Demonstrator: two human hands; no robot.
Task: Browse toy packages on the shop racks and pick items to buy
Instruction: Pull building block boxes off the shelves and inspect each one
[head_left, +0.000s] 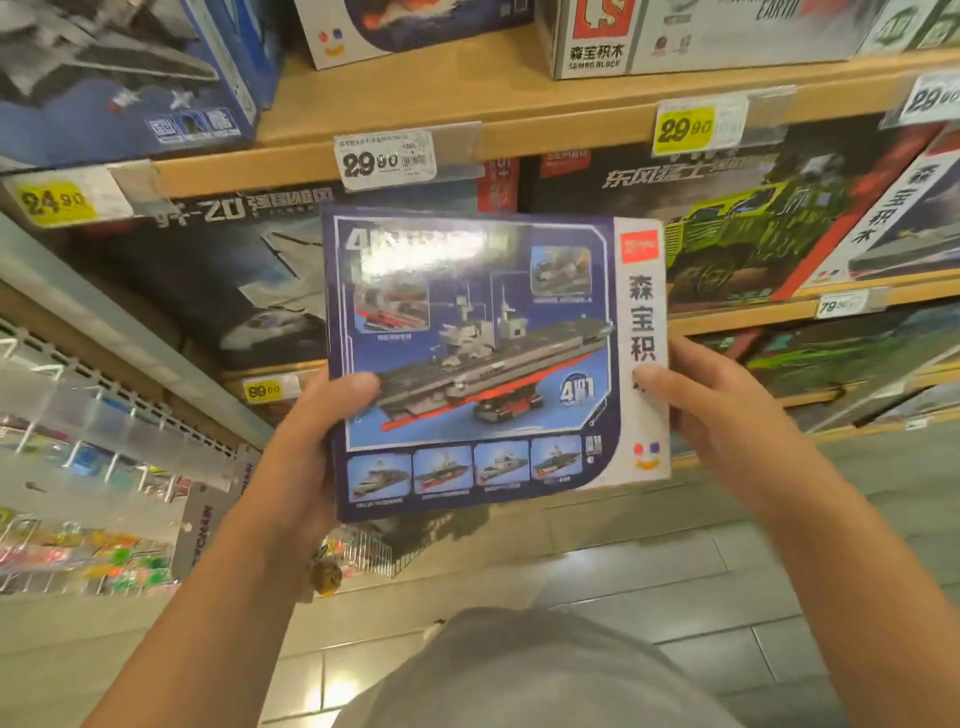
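Both hands' fingers grip a blue ship box (478, 358) (hiding shelved boxes (753, 228) behind).

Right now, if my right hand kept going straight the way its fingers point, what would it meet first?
Your right hand points left and already grips the blue ship box by its right edge, so the box comes first; beyond it is your left hand.
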